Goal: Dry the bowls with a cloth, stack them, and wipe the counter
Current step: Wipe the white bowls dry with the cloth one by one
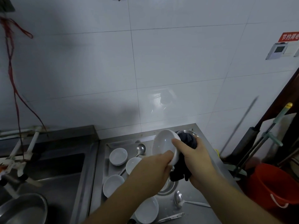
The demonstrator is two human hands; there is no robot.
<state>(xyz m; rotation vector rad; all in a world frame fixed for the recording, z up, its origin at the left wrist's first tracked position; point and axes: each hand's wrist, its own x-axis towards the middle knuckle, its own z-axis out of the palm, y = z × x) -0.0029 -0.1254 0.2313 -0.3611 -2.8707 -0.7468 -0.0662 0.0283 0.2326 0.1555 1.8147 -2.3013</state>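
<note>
A white bowl (163, 143) is held tilted above the steel counter (200, 196). My left hand (155, 168) grips its lower rim. My right hand (195, 160) holds a dark cloth (188, 141) against the bowl's outer side, thumb over the rim. The cloth hangs down below the bowl. Several more white bowls lie on the counter: one (118, 156) at the back left, one (132, 164) partly behind my left arm, one (112, 185) further forward, and one (148, 210) at the front.
A steel ladle (141, 149) lies behind the bowls, another ladle (178, 199) at the front right. A steel bowl (168, 188) sits under my hands. A sink (53, 172) with a metal basin (22, 209) lies left. A red bucket (273, 185) and mop handles stand right.
</note>
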